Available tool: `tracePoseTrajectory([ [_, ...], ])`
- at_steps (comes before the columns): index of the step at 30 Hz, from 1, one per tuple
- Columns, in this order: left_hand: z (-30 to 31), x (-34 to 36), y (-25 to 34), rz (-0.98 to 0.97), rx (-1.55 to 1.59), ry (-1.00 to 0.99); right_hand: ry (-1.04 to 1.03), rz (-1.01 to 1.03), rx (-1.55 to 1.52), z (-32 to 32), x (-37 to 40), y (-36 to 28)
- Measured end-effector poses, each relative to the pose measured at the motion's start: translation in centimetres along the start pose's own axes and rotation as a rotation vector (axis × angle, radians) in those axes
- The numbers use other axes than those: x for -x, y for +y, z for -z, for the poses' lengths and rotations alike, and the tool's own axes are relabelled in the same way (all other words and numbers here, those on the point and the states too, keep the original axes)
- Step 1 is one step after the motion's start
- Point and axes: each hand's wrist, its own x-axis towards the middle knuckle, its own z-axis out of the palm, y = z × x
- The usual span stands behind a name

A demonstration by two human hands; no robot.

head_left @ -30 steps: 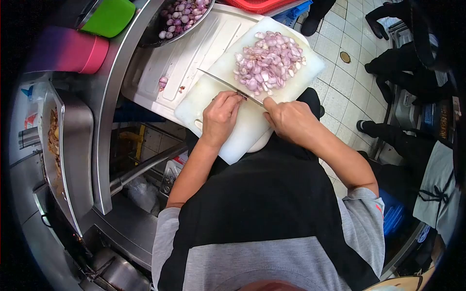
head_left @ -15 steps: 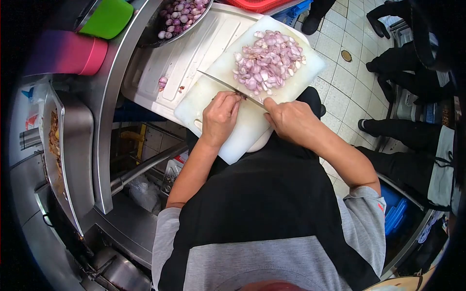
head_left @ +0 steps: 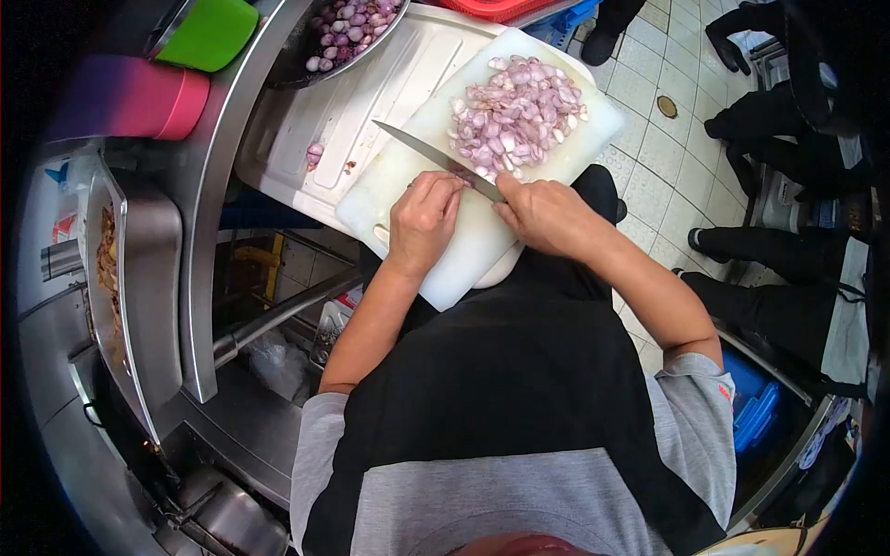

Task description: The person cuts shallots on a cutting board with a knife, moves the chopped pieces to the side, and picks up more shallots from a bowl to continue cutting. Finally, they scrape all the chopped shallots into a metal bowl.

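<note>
A pale cutting board (head_left: 436, 250) lies on a white tray, with a pile of sliced shallots (head_left: 514, 111) on its far right part. My right hand (head_left: 547, 215) is closed round the handle of a knife (head_left: 417, 146), whose blade points to the upper left across the board. Beside the blade, the bent fingers of my left hand (head_left: 426, 218) pinch a small shallot (head_left: 464, 176), mostly hidden by the fingertips. The blade touches or nearly touches that piece.
A metal bowl of whole shallots (head_left: 348, 35) stands at the tray's far end. Shallot bits lie on the white tray (head_left: 287, 157). Left are a steel counter edge, a pink container (head_left: 181, 104) and a green one (head_left: 218, 35). Other people's dark-clothed legs (head_left: 788, 250) show at right.
The knife blade has turned to show more of its flat side, and my right hand has shifted slightly up. My left hand stays nearly in place.
</note>
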Motion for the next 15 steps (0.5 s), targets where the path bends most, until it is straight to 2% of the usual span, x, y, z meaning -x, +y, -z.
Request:
tracePoseTrajectory([
  [3,0.0,-0.1,0.2,0.006,0.005,0.008,-0.064,0.009,0.018,1.7,0.4,-0.1],
  [6,0.0,-0.1,0.1,0.02,-0.032,0.01,-0.022,-0.016,0.061,3.1,1.8,-1.1],
  [8,0.2,-0.3,-0.2,0.006,0.07,0.018,0.001,-0.088,0.07,3.5,2.8,-1.1],
  [9,1.0,-0.4,-0.7,0.018,0.045,0.032,-0.003,-0.057,0.067,3.7,3.2,-1.2],
  [11,2.3,-0.7,-1.4,0.067,0.029,0.128,-0.051,-0.127,0.068,3.9,4.2,-1.3],
  [15,6.6,-0.9,-6.5,0.297,-0.258,0.201,-0.076,-0.019,0.065,2.7,5.2,-0.4],
])
